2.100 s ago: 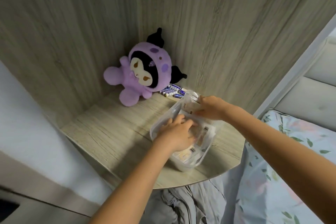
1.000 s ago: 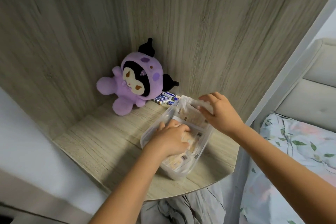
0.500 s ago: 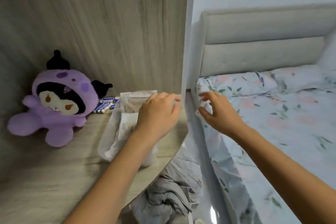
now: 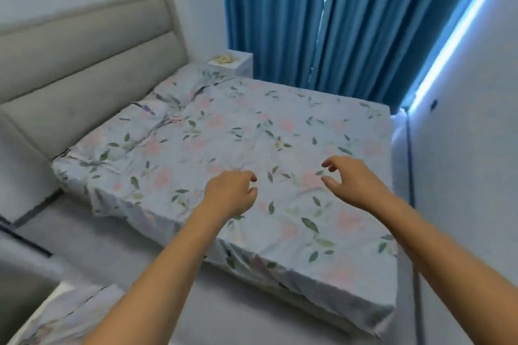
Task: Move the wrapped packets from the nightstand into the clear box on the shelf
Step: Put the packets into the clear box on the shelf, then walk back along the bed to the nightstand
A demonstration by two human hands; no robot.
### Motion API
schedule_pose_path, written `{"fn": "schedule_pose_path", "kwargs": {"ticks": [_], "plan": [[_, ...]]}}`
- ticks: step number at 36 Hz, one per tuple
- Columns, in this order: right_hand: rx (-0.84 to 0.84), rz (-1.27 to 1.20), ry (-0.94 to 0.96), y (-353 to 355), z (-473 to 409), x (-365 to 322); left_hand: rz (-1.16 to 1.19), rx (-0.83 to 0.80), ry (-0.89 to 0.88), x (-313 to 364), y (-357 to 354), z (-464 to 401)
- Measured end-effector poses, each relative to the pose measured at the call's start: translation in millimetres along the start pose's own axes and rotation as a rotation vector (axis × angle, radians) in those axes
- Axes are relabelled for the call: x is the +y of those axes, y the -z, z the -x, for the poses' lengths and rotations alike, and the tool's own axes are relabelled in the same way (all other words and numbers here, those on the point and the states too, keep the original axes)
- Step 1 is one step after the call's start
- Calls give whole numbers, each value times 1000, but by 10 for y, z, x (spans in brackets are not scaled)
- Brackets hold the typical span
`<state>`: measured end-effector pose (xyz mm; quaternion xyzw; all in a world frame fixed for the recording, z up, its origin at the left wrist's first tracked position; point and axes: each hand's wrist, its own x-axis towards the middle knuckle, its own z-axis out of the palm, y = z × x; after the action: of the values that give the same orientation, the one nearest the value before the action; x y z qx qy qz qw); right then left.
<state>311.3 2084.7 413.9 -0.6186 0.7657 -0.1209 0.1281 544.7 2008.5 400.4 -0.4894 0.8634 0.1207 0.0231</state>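
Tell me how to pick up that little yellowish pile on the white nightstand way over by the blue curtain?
The pile of packets lies low and flat on the nightstand top, so probably come straight down from above and pinch across its edges. It's too small and blurry to pick one packet. Both the left hand and right hand are empty and far away, over the bed.

Both hands hang empty over the bed [image 4: 224,134], the left hand [image 4: 228,194] and right hand [image 4: 354,180] with fingers loosely curled. Beyond the floral sheet, a white nightstand [image 4: 242,64] bears small yellowish packets [image 4: 222,58] beside the blue curtains [image 4: 322,17].
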Motion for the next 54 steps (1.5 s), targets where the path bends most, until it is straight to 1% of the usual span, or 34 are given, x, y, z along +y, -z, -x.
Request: {"fn": "schedule_pose_path", "kwargs": {"ticks": [6,10,13,15,19,23,27,34,38,44,48,54], "plan": [[72,-60,-356,443,854,1751,-22,-84,-286,1814,-381,-671],[90,-81,-525,739,1465,2795,-9,-140,-424,3102,-774,-921],[90,-80,-613,915,1841,3417,-24,-189,-506,3966,-1062,-1036],[89,-84,-659,1014,2008,3732,-46,-221,-558,4424,-1198,-1095],[84,-83,-693,1157,2160,4223,-64,-274,-602,5029,-1340,-1215],[108,-107,-689,1223,2109,4542,-92,-293,-590,5329,-1425,-1436],[136,-148,-666,1233,1932,4790,-101,-309,-576,5484,-1490,-1712],[99,-169,-628,1308,1290,5279,-103,-337,-526,5622,-1598,-2380],[101,-167,-593,1410,697,5646,-89,-330,-512,5771,-1606,-2943],[89,-173,-534,1585,-459,6262,-43,-324,-463,6033,-1586,-4098],[48,-185,-514,1767,-1243,6611,-57,-311,-433,6130,-1422,-4839],[47,-153,-442,2088,-2283,6983,-52,-285,-373,6211,-1117,-5766]]}}
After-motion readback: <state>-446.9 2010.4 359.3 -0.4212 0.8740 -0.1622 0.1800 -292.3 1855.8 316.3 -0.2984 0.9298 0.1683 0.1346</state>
